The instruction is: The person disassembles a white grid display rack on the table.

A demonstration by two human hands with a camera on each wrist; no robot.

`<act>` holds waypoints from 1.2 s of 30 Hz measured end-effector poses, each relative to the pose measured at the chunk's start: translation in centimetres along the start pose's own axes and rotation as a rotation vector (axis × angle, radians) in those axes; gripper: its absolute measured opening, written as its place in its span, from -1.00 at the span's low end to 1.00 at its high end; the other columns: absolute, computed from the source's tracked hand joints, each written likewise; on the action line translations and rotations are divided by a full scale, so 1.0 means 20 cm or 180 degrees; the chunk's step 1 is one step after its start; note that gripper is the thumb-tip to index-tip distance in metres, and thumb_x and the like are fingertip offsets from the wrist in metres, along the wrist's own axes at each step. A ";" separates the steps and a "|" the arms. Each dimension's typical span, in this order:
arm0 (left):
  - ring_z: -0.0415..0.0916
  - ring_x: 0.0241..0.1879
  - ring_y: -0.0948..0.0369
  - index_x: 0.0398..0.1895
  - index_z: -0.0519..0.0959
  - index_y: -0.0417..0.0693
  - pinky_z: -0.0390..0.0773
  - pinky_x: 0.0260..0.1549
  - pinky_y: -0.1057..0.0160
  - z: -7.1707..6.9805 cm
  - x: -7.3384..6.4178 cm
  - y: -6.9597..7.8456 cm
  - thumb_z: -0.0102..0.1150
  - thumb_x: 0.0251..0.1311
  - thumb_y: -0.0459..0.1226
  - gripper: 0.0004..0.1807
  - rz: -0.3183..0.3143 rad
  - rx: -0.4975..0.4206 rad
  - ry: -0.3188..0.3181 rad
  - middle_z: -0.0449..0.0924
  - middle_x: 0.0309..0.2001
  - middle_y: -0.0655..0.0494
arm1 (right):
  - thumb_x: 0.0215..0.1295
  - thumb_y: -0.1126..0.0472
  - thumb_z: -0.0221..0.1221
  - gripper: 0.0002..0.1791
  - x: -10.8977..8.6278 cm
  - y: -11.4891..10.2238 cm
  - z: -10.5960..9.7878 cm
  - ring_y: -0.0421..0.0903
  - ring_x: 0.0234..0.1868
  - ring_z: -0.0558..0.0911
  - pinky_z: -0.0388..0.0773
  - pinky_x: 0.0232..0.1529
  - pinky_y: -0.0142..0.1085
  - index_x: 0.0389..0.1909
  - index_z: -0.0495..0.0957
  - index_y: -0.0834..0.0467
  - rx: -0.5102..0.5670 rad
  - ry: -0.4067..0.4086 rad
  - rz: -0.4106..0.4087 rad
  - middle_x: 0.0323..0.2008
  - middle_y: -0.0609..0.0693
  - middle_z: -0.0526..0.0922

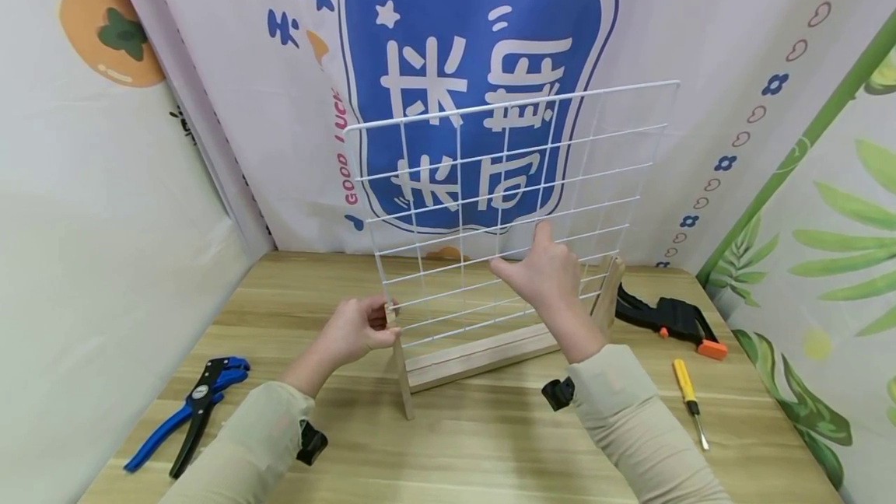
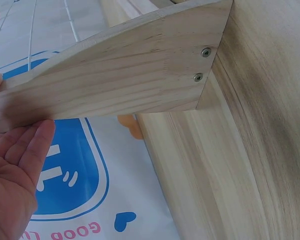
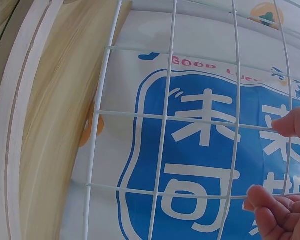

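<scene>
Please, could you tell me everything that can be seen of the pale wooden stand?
The pale wooden stand looks like unpainted wood with visible grain. Two side pieces are joined by a low crossbar, marked by a dark lengthwise line, perhaps a groove. The left side piece has a curved edge and two silvery screws. The stand is upright on the wood-grain table, with a white wire grid panel between its sides. The left hand's fingers grip the left piece's upper end.

One grid [image 1: 505, 152], one stand [image 1: 483, 356], three tools [image 1: 677, 319]
</scene>
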State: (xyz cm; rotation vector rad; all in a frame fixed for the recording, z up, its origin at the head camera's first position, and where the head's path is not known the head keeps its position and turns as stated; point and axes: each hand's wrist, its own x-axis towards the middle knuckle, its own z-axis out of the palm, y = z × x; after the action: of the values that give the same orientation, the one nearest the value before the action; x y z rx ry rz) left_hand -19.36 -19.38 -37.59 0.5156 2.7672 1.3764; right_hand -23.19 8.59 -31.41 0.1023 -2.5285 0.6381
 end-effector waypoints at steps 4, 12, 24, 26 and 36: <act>0.63 -0.26 0.11 -0.23 0.56 -0.27 0.63 -0.30 0.34 0.00 0.00 0.00 0.26 -0.05 -0.40 -0.74 0.0010 0.0022 0.0000 0.67 -0.30 -0.15 | -0.20 -0.18 0.25 -0.31 0.00 0.00 -0.01 -0.13 -0.79 0.18 -0.01 -0.83 -0.35 -0.21 0.31 0.28 0.0009 -0.0030 -0.0001 -0.80 -0.08 0.17; 0.63 -0.27 0.13 -0.25 0.56 -0.24 0.63 -0.31 0.34 0.00 0.00 -0.01 0.27 -0.05 -0.40 -0.76 0.0040 0.0073 0.0011 0.68 -0.32 -0.09 | -0.19 -0.18 0.25 -0.29 0.01 -0.01 -0.02 -0.15 -0.80 0.15 -0.03 -0.82 -0.36 -0.18 0.32 0.29 0.0025 0.0009 -0.0046 -0.80 -0.09 0.15; 0.61 -0.31 0.17 -0.26 0.56 -0.23 0.62 -0.33 0.35 0.00 0.00 0.00 0.27 -0.05 -0.41 -0.77 0.0037 0.0127 0.0014 0.68 -0.35 -0.06 | -0.19 -0.16 0.26 -0.25 0.02 -0.01 -0.04 -0.16 -0.79 0.13 -0.04 -0.82 -0.37 -0.10 0.33 0.31 0.0102 0.0011 -0.0061 -0.81 -0.10 0.14; 0.60 -0.31 0.18 -0.26 0.56 -0.22 0.62 -0.33 0.35 0.00 0.00 0.00 0.28 -0.05 -0.41 -0.77 0.0025 0.0139 0.0016 0.68 -0.36 -0.05 | -0.19 -0.16 0.26 -0.28 0.02 -0.01 -0.04 -0.16 -0.79 0.13 -0.04 -0.82 -0.37 -0.14 0.34 0.31 0.0088 0.0033 -0.0081 -0.81 -0.10 0.14; 0.59 -0.35 0.21 -0.28 0.56 -0.23 0.61 -0.36 0.36 0.00 0.00 0.00 0.28 -0.06 -0.41 -0.78 0.0045 0.0178 0.0028 0.67 -0.39 -0.03 | -0.19 -0.18 0.28 -0.28 0.03 -0.01 -0.04 -0.17 -0.81 0.12 -0.06 -0.83 -0.38 -0.17 0.33 0.30 0.0066 0.0061 -0.0102 -0.81 -0.11 0.13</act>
State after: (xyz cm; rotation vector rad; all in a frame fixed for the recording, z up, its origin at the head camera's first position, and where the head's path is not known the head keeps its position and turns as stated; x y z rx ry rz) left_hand -19.40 -19.26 -37.61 0.5331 2.8217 1.3102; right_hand -23.24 8.81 -30.40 0.1431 -2.4973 0.6496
